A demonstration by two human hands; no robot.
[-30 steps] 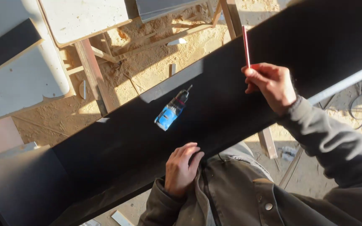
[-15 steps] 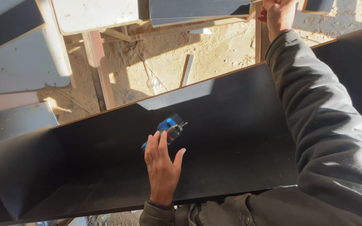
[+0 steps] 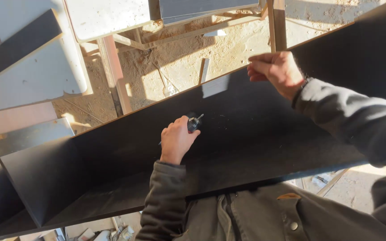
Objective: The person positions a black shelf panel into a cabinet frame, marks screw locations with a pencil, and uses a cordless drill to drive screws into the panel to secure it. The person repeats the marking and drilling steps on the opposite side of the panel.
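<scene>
On the long black panel (image 3: pixel 246 134) that runs slantwise across the view, the left hand (image 3: pixel 177 140) is closed around a small tube-like bottle (image 3: pixel 194 122), whose dark nozzle end pokes out past the knuckles near the middle of the board. The right hand (image 3: pixel 275 69) sits up at the panel's far edge with its fingers curled and pinched together; whether anything is held between them cannot be told. The panel seems to rest on a rough wooden frame (image 3: pixel 112 67) over sandy, sawdust-strewn ground (image 3: pixel 193 53), with pale boards (image 3: pixel 36 67) stacked to the left. The likely trouble is with the bottle: squeezed too hard or tipped while the grip is this tight, it could spill a blob onto the dark face, where any smear would show plainly. The board itself looks long and thinly supported, so leaning weight on its far edge could tilt or slide it off the frame. Grit from the ground could also stick in anything wet.
</scene>
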